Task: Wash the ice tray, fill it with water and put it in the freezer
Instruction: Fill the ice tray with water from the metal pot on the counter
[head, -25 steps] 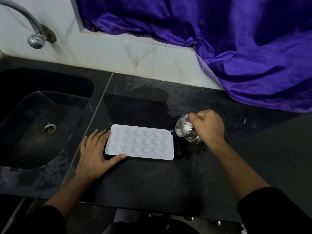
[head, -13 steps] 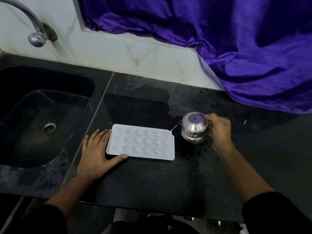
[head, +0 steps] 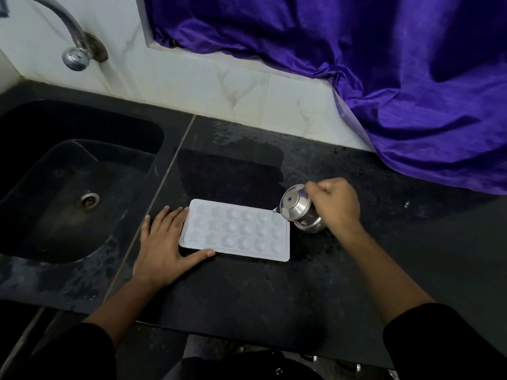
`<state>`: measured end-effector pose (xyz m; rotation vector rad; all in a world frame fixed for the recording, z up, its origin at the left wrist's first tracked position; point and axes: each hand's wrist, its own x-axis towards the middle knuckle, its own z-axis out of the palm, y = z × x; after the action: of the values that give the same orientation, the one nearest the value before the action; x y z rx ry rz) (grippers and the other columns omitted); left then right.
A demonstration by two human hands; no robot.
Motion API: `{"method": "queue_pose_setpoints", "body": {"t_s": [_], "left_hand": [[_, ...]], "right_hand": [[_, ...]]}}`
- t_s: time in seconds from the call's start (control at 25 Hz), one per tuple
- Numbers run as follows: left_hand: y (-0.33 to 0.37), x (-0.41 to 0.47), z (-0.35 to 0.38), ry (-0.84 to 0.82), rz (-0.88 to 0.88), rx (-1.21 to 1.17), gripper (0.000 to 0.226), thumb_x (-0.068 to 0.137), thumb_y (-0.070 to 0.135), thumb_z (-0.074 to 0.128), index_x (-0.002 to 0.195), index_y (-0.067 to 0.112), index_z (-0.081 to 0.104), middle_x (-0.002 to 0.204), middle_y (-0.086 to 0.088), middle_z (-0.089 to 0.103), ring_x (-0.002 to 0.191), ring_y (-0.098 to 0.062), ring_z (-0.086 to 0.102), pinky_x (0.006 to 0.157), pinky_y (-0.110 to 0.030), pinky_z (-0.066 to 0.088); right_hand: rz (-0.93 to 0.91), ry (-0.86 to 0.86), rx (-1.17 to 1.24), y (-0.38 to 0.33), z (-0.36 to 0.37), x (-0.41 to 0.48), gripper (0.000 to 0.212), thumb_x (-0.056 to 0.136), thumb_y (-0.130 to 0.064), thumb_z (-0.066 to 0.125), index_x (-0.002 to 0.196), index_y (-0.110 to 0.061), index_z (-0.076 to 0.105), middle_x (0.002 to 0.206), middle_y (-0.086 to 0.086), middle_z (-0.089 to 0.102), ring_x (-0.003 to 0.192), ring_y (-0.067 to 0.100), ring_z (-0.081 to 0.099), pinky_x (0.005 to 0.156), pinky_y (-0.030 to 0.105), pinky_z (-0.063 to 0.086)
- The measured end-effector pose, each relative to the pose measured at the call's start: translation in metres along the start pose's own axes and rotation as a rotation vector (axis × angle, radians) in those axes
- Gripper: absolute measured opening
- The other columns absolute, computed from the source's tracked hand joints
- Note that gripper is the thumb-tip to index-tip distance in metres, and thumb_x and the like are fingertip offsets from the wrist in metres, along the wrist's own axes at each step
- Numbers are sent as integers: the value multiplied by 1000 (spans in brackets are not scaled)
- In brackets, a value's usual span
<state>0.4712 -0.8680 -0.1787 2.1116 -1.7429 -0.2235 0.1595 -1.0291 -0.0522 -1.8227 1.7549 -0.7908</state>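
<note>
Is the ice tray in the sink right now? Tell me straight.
No, the ice tray lies on the black counter to the right of the sink, with the left hand flat beside it.

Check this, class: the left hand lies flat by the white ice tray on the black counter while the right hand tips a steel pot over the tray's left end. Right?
Not quite. In the head view the right hand tips the steel pot over the right end of the ice tray, not the left. The left hand lies flat by it on the counter.
</note>
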Motion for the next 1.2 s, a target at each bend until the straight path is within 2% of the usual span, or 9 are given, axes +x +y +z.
{"method": "queue_pose_setpoints", "body": {"t_s": [0.2,0.36,0.56,0.68,0.76,0.84,0.96,1.08,1.2], "left_hand": [[0,0,0,7,5,-5,119,72,101,42,158,19,43,161,0,46,157,-25,28,130,-58,9],[-1,0,0,3,4,-8,119,72,101,43,158,20,42,162,0,46,157,-25,28,130,-57,9],[-2,1,1,-1,5,-5,120,71,102,42,158,20,42,162,1,45,157,-24,27,130,-58,10],[-3,1,1,-3,2,-2,119,71,101,43,158,20,42,162,1,45,158,-24,27,130,-57,9],[-3,1,1,-5,3,-1,119,71,101,44,158,20,42,162,1,45,158,-24,27,130,-57,9],[-3,1,1,-4,5,-3,119,71,101,44,158,20,42,162,0,45,157,-24,27,130,-57,9],[-2,1,1,-8,2,0,120,71,102,42,158,19,42,162,0,45,157,-23,27,130,-57,10],[-2,1,0,-11,-3,1,120,71,102,42,158,19,41,162,1,44,157,-23,27,130,-56,9],[-2,1,1,-5,-2,-7,119,71,101,45,158,20,41,162,1,44,157,-24,27,130,-57,9]], "right_hand": [[-106,13,-240,-14,5,-2,48,87,-35,65,53,-5,51,47,4,48,45,21,45,50,29,39],[-117,47,-236,-12,4,0,47,87,-34,64,56,-1,53,48,8,50,45,21,45,50,32,40],[43,61,182,11,-3,1,46,85,-25,67,48,-11,45,48,6,40,49,20,39,53,41,40],[151,58,551,14,-5,-1,26,86,-16,67,64,-4,58,59,8,40,56,20,35,55,32,31],[210,50,714,11,-4,-2,20,84,-19,66,76,-1,61,61,6,39,55,18,35,52,28,27],[244,37,764,5,0,-2,21,86,-19,66,72,-5,59,59,4,40,53,14,37,50,25,27],[169,14,667,-7,8,1,36,90,-12,65,57,-11,52,56,5,39,54,18,37,51,27,31],[28,-21,341,-17,16,2,45,86,-20,69,47,-15,47,50,1,38,50,17,37,54,34,33],[-73,-43,1,-26,23,-1,49,86,-28,69,47,-6,48,43,-2,40,43,15,39,49,34,37]]}}
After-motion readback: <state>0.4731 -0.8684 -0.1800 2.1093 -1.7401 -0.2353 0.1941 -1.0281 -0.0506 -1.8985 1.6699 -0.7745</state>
